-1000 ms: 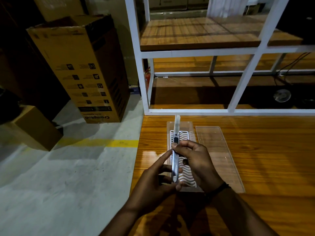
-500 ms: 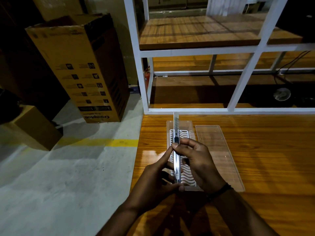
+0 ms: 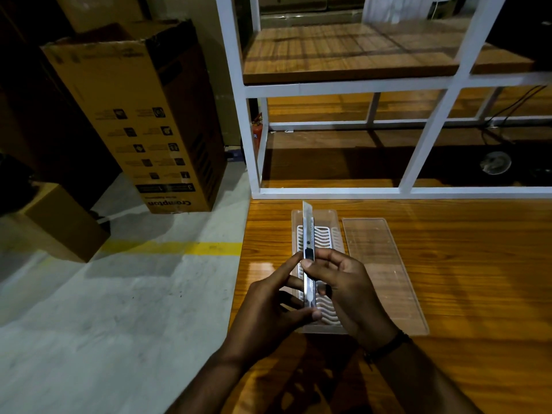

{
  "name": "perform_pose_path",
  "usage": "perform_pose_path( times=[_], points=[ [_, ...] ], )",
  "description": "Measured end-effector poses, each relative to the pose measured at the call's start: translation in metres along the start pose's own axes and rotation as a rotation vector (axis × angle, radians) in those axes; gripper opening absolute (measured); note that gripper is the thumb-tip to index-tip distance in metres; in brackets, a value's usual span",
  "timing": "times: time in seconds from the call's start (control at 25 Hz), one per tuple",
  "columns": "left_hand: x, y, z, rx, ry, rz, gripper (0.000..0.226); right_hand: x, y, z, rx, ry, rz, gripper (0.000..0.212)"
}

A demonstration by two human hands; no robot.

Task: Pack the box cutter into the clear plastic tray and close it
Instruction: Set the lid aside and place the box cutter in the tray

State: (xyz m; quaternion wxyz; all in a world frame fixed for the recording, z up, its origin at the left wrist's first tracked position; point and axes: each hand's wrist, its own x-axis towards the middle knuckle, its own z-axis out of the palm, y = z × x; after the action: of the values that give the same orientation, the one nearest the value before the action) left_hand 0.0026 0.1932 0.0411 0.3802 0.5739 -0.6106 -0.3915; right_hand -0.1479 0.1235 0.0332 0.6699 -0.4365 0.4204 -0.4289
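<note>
Both hands hold a slim metal box cutter (image 3: pixel 308 243) lengthwise above the clear plastic tray (image 3: pixel 334 231), its blade extended toward the far end. My left hand (image 3: pixel 268 306) pinches the near end and the left side of the body. My right hand (image 3: pixel 349 291) grips it from the right, thumb on the slider. The tray has a white wavy insert and lies on the wooden table (image 3: pixel 463 279). Its flat clear lid (image 3: pixel 382 273) rests on the table just right of the tray.
A white metal shelf frame (image 3: pixel 328 191) with wooden boards stands at the table's far edge. Left of the table is concrete floor with a yellow line (image 3: pixel 179 248), a tall cardboard box (image 3: pixel 143 115) and a smaller carton (image 3: pixel 59 222).
The cutter has stayed over the tray, its blade tip shifting slightly away from me. My left forefinger has come up against the cutter's left side.
</note>
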Motion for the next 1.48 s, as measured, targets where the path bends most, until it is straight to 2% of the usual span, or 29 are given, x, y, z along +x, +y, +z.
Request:
perform_pose_path(
  times=[0.24, 0.6, 0.84, 1.28, 1.48],
  points=[
    [0.003, 0.0, 0.0, -0.029, 0.019, 0.006, 0.097, -0.01, 0.004, -0.001, -0.068, -0.012, 0.016, 0.023],
    [0.002, -0.001, 0.003, -0.003, 0.02, 0.002, 0.095, -0.017, 0.007, -0.006, -0.041, -0.015, 0.075, 0.022],
    [0.004, 0.001, 0.002, 0.005, 0.022, 0.02, 0.097, -0.015, 0.006, -0.002, -0.084, 0.048, 0.034, 0.023],
    [0.005, -0.007, 0.01, -0.043, 0.019, 0.008, 0.093, -0.013, 0.01, -0.006, -0.134, 0.046, 0.04, 0.02],
    [0.009, -0.013, 0.011, 0.085, 0.003, -0.008, 0.093, -0.01, 0.009, -0.011, -0.182, 0.09, 0.035, 0.017]
  ],
)
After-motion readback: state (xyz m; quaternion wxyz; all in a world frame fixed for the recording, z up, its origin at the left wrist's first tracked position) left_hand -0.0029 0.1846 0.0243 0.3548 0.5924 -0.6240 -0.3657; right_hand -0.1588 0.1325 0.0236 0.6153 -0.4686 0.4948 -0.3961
